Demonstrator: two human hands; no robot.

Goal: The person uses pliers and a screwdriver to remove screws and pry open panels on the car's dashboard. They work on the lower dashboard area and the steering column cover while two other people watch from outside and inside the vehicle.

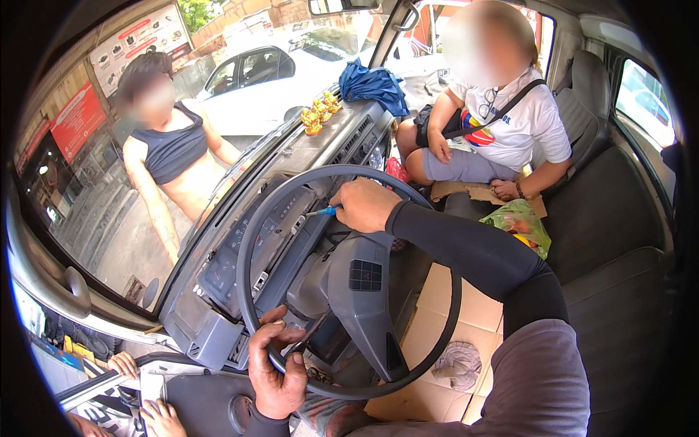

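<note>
My right hand [370,205] is closed round the blue handle of a screwdriver [324,211]. Its tip points left at the dusty trim of the instrument panel [247,237], seen through the upper part of the steering wheel [456,291]. Down at the wheel's lower left, my left hand [278,368] curls about the rim, thumb and fingers bent inward. A thin dark piece shows by its fingertips; whether it is held or part of the column, I cannot tell. The grey steering column cover and wheel hub [360,291] lie between my hands.
A person [510,109] sits on the passenger side; another [175,138] stands beyond the windscreen. Other hands [162,419] rest at the door, lower left. Gold figurines [320,113] and a blue umbrella [373,86] lie on the dashboard. Cardboard [429,313], a cloth [459,364] and a plastic bag [518,226] are near the seats.
</note>
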